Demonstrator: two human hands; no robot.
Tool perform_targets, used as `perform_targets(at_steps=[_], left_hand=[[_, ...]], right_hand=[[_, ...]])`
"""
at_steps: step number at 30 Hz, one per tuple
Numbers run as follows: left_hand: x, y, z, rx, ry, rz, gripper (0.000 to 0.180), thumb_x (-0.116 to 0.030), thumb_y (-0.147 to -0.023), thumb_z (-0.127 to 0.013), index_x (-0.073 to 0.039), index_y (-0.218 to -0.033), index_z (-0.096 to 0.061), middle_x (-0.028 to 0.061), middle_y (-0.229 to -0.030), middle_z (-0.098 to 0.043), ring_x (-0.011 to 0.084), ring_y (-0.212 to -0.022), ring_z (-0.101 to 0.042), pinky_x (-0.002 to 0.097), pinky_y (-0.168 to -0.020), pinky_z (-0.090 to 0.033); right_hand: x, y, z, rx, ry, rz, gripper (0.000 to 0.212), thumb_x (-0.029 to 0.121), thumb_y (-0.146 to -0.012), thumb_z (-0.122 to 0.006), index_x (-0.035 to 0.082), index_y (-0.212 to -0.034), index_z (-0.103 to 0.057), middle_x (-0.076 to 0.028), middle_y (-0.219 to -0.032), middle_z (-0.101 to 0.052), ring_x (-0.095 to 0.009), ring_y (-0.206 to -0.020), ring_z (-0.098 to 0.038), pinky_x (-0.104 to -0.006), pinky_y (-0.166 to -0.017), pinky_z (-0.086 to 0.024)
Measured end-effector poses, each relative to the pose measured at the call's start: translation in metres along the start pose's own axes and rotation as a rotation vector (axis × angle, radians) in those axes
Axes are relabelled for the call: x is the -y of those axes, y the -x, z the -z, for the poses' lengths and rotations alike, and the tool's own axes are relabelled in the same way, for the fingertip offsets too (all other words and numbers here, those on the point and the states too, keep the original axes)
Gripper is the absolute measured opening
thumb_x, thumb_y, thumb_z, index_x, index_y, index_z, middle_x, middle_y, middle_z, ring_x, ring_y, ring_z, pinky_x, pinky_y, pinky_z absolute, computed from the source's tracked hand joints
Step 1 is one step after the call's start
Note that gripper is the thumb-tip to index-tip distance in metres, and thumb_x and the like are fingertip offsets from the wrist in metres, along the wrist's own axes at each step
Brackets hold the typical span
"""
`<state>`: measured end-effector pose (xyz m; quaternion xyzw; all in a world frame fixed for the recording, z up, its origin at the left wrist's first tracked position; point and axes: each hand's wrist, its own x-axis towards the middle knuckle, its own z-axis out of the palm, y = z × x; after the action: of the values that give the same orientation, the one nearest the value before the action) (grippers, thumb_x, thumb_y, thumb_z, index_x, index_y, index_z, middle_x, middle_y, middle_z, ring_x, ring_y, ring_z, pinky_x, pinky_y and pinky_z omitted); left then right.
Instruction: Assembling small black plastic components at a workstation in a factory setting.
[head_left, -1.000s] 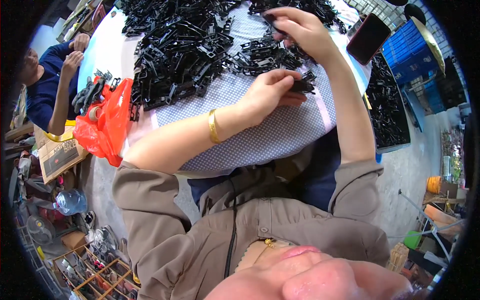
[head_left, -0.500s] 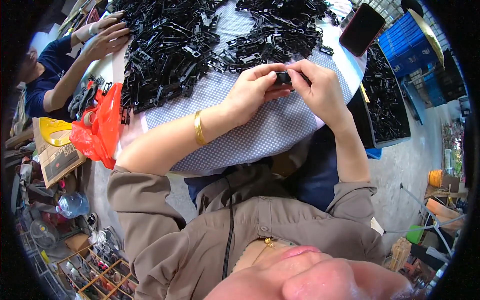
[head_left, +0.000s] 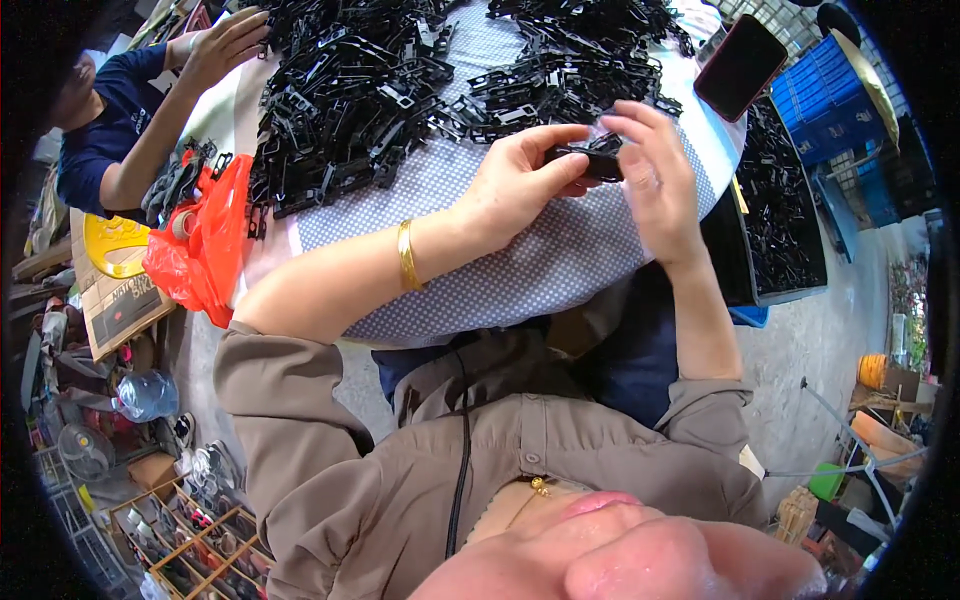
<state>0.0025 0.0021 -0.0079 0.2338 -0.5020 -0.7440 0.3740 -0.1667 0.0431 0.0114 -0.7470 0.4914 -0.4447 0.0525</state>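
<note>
At the upper left of the frame, a co-worker's hand [head_left: 222, 58] is raised by the worktop [head_left: 375, 245]. Below it, a red plastic bag [head_left: 215, 260] hangs over the edge, with a tape roll [head_left: 183, 224] on it.

Right of that, a large heap of black parts [head_left: 345, 120] spreads across the upper left, seemingly left loose within easy reach. A smaller heap [head_left: 570, 85] sits at upper centre, close beyond the person's hands.

Just right of centre, the left hand [head_left: 515, 190] has its fingers closed round a black piece [head_left: 602, 166], the thumb pressing from above. The piece is held up clear of the worktop, probably so that its far end juts out and can be reached. The right hand [head_left: 662, 190] is at that end, its fingers parted and loosely curved.

At upper right, a phone [head_left: 740, 68] is tilted, perhaps so its screen can be seen. Beside the worktop, a dark tray [head_left: 729, 255] holds more such parts, likely to keep them together.

The left palm and fingers hide much of the piece; its shape is hard to make out. The right hand is blurred: I cannot tell whether it touches the piece. The heaps are cut off by the top edge.
</note>
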Motion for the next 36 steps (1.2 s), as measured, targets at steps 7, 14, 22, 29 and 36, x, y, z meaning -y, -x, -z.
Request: perform_targets(at_steps=[7, 14, 22, 29, 36], left_hand=[[-0.011, 0.003, 0.003, 0.082, -0.041, 0.032, 0.037, -0.006, -0.085, -0.055, 0.003, -0.12, -0.047, 0.0108, -0.099, -0.059, 0.0141, -0.087, -0.06, 0.0246, -0.078, -0.05], [-0.017, 0.008, -0.008, 0.198, -0.232, -0.006, 0.042, -0.006, -0.083, -0.055, 0.003, -0.122, -0.043, 0.0106, -0.098, -0.058, 0.0128, -0.083, -0.058, 0.0251, -0.073, -0.05], [-0.012, 0.027, -0.024, 0.712, -0.978, -0.473, 0.028, -0.009, -0.073, -0.065, -0.005, -0.1, -0.058, 0.0114, -0.1, -0.058, 0.0295, -0.098, -0.053, 0.0375, -0.084, -0.045], [-0.067, -0.059, 0.061, -0.145, -1.566, -0.659, 0.021, -0.004, -0.078, -0.059, -0.002, -0.098, -0.062, 0.0123, -0.095, -0.062, 0.0233, -0.085, -0.061, 0.0292, -0.073, -0.048], [-0.068, -0.125, 0.114, -0.346, -2.286, -0.137, 0.037, -0.035, -0.075, -0.062, 0.001, -0.083, -0.065, 0.0196, -0.091, -0.061, 0.0336, -0.087, -0.057, 0.0393, -0.081, -0.046]], right_hand=[[-0.01, 0.005, 0.016, 0.337, -0.547, -0.459, 0.025, 0.013, -0.081, -0.063, -0.003, -0.1, -0.06, -0.006, -0.086, -0.063, -0.012, -0.08, -0.059, -0.0234, -0.074, -0.046], [-0.035, 0.007, 0.034, 0.451, -0.675, -0.337, 0.031, 0.026, -0.085, -0.058, -0.004, -0.094, -0.061, -0.008, -0.087, -0.063, -0.013, -0.081, -0.058, -0.0263, -0.074, -0.046], [-0.035, -0.001, 0.003, 0.151, 0.151, 0.197, 0.03, -0.001, -0.071, -0.06, 0.002, -0.101, -0.061, -0.01, -0.101, -0.061, -0.028, -0.093, -0.054, -0.0337, -0.081, -0.045], [-0.037, 0.003, 0.007, 0.073, 0.194, 0.14, 0.028, 0.002, -0.065, -0.068, 0.002, -0.092, -0.061, -0.011, -0.094, -0.06, -0.028, -0.09, -0.055, -0.033, -0.08, -0.045], [-0.042, 0.005, 0.007, 0.066, 0.154, 0.114, 0.018, 0.007, -0.068, -0.07, 0.0, -0.081, -0.06, -0.011, -0.092, -0.058, -0.027, -0.082, -0.057, -0.0324, -0.072, -0.047]])
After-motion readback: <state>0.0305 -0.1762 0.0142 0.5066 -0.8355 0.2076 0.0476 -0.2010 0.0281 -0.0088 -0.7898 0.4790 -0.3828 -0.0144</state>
